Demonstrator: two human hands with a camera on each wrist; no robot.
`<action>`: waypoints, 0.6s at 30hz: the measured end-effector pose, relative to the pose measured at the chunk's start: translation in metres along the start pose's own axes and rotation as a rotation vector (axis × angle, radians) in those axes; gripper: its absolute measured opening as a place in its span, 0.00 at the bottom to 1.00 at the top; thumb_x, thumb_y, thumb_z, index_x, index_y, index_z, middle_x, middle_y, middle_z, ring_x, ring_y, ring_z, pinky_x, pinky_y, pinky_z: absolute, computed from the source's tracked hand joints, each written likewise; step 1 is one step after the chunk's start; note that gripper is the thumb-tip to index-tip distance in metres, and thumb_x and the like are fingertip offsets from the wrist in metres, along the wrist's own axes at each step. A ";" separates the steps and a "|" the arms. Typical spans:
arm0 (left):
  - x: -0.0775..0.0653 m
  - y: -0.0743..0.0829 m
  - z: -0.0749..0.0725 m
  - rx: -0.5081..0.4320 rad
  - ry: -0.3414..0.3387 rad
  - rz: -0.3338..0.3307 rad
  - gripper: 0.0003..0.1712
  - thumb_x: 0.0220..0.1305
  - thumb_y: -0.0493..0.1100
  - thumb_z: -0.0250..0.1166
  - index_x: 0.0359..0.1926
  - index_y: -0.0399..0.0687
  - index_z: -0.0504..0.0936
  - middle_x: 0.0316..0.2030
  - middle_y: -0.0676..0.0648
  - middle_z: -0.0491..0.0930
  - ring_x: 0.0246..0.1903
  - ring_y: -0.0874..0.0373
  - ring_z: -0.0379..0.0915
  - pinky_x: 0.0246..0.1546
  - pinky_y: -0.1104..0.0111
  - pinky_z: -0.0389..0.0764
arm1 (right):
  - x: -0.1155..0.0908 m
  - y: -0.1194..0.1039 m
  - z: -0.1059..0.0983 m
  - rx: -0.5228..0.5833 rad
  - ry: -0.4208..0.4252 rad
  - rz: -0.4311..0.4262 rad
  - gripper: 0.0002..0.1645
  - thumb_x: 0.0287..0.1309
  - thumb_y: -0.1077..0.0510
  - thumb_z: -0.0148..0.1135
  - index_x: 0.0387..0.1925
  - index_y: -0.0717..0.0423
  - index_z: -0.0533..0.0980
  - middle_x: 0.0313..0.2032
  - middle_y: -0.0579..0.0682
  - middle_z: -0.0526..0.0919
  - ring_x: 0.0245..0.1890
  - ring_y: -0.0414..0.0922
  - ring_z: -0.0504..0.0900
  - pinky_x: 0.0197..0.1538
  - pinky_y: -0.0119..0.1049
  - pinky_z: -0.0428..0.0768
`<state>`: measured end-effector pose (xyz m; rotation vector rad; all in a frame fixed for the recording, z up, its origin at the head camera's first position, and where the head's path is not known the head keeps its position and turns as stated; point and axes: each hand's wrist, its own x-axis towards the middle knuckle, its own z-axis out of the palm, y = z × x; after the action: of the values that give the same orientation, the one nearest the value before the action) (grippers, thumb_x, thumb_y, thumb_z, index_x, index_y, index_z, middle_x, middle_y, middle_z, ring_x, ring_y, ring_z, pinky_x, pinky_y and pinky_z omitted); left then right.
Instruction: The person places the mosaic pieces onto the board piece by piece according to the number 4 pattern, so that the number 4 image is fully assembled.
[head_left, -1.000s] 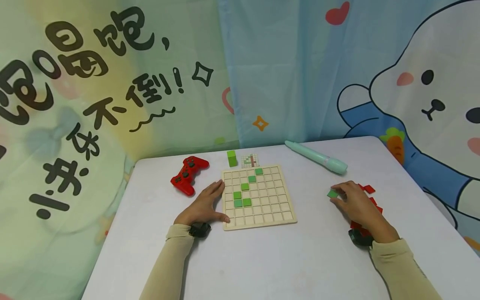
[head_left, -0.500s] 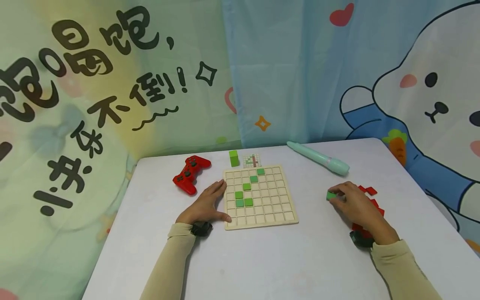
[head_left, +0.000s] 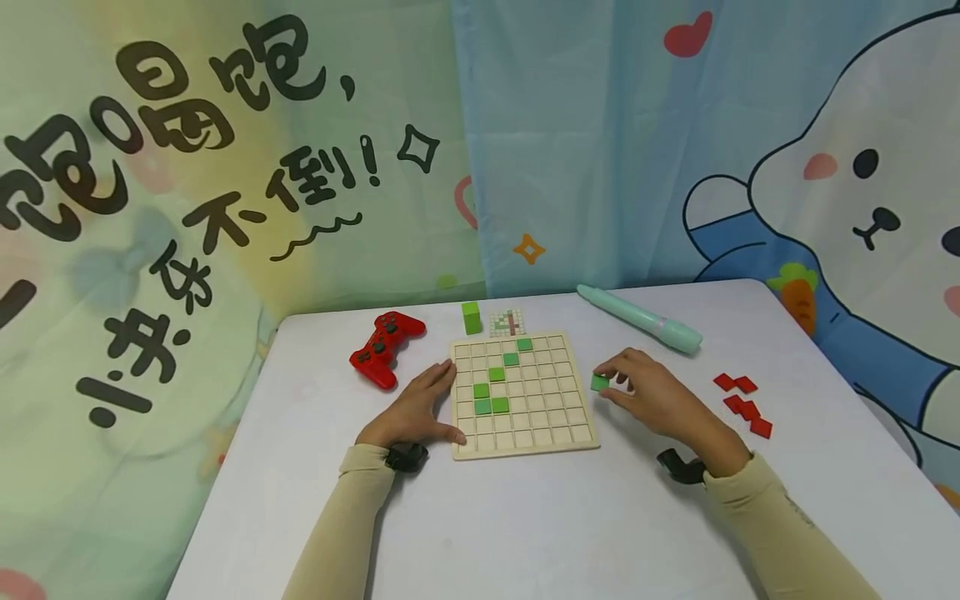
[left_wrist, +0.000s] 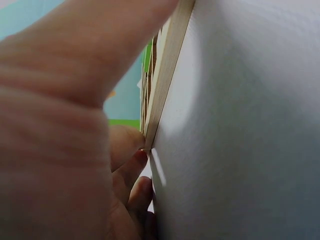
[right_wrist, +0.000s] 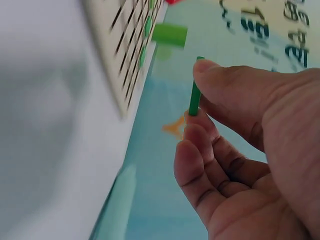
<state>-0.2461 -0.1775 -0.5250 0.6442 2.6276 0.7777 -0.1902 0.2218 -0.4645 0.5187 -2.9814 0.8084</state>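
Observation:
My right hand (head_left: 654, 395) pinches a small green square tile (head_left: 599, 382) between thumb and fingers, just off the right edge of a wooden grid board (head_left: 555, 417). In the right wrist view the green tile (right_wrist: 195, 92) is edge-on under the thumb. My left hand (head_left: 412, 412) rests against the board's left side, its fingers at the edge and its thumb over the near-left corner. Several green tiles (head_left: 497, 374) lie in the board's cells. In the left wrist view the board's wooden edge (left_wrist: 170, 70) runs beside my thumb.
Behind the board are a green block (head_left: 471, 318) and a small pattern card (head_left: 507, 323). A red game controller (head_left: 386, 348) lies at left. A mint pen-shaped object (head_left: 641, 319) lies at back right, with several red tiles (head_left: 742, 407) nearer on the right.
My right hand has lifted the green tile from beside the red tiles and carried it left toward the board. The red tiles are now uncovered. My left hand stays at the board.

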 end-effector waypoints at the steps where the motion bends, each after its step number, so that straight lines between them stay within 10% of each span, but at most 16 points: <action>1: 0.000 0.000 0.000 0.004 -0.001 -0.001 0.73 0.51 0.61 0.85 0.87 0.49 0.50 0.88 0.49 0.44 0.87 0.43 0.38 0.85 0.43 0.53 | 0.005 -0.006 0.002 -0.006 -0.015 -0.024 0.17 0.67 0.60 0.72 0.55 0.56 0.84 0.50 0.53 0.84 0.48 0.49 0.82 0.49 0.44 0.85; 18: 0.004 -0.003 0.001 0.024 -0.004 -0.012 0.73 0.50 0.62 0.85 0.87 0.52 0.49 0.88 0.51 0.44 0.87 0.44 0.38 0.85 0.45 0.54 | 0.069 -0.046 0.057 0.049 -0.294 -0.172 0.13 0.68 0.56 0.72 0.51 0.56 0.86 0.48 0.50 0.83 0.49 0.45 0.81 0.55 0.42 0.85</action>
<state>-0.2496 -0.1770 -0.5282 0.6347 2.6380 0.7419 -0.2361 0.1351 -0.4846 0.9606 -3.1199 0.8596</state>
